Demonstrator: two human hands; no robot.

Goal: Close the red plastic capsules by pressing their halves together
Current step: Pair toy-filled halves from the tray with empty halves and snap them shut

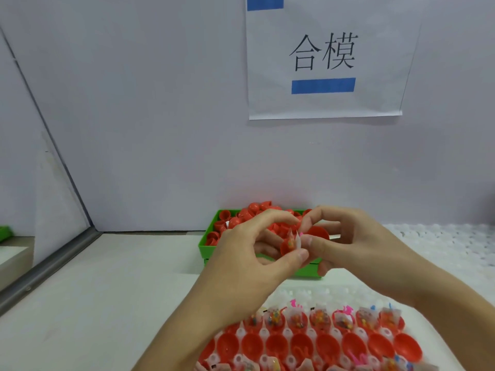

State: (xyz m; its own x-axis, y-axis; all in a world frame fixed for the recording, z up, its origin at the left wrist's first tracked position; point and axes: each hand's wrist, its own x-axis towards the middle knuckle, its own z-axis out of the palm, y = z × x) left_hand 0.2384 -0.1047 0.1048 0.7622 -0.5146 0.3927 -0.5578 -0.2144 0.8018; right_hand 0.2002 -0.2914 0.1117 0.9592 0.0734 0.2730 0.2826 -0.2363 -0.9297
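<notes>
Your left hand pinches the filled half, right hand grips the lid; tuck the packet below your fingers before pressing.

Bare white tabletop is lying open from 7 to 9 o'clock. Green bin heaped with red capsule halves is blocking 12 o'clock, against the grey back wall. Tray of filled red capsule halves is occupying 5 to 6 o'clock. White bubbled sheet is covering 3 o'clock.

Two red capsule halves, apparently one holding a small packet, are held apart above the tray.
</notes>
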